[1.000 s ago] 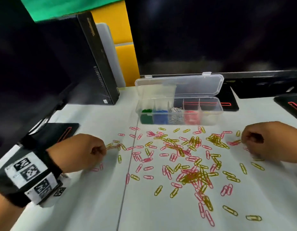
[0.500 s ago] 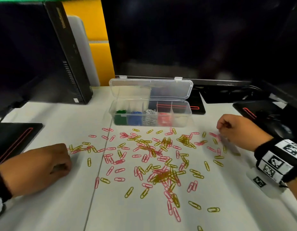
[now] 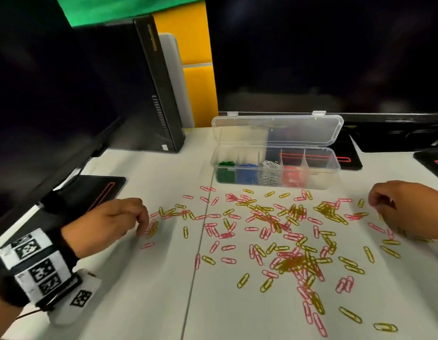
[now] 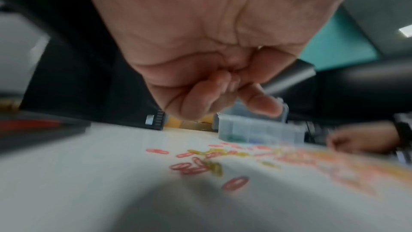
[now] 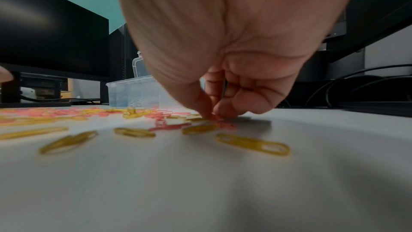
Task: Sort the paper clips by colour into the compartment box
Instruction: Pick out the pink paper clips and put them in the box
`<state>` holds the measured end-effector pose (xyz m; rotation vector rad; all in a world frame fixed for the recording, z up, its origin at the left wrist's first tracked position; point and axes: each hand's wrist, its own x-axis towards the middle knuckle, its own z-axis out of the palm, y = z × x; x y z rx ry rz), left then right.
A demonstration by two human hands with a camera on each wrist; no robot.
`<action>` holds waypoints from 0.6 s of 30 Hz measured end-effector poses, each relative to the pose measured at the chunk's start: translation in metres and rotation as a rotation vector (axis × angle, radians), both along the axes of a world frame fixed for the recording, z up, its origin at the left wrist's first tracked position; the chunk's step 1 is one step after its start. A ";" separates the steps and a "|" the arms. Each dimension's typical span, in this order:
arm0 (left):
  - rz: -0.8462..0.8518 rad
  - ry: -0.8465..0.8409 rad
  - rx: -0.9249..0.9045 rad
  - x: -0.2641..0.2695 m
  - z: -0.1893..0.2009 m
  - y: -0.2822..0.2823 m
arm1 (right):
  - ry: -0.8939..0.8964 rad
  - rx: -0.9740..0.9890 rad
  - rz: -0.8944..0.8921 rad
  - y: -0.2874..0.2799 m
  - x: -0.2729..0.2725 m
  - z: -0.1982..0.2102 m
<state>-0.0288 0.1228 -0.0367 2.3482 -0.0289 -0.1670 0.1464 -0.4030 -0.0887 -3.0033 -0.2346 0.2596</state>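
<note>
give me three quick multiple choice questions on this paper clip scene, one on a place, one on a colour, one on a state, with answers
1. Which compartment of the box looks empty?
A. far left
B. middle
C. far right

2. Which colours are the loose clips on the table?
A. pink and yellow
B. green and blue
C. silver and black

3. How is the lid?
A. shut
B. open, standing up behind the box
C. lying flat on the table

Answers:
1 C: no clips show in the far right compartment.
2 A: only pink clips and yellow clips lie scattered.
3 B: the lid rises from the back edge.
</note>
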 end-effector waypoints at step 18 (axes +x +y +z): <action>0.495 0.073 -0.147 0.026 -0.041 0.039 | 0.015 0.083 -0.153 0.007 -0.012 0.026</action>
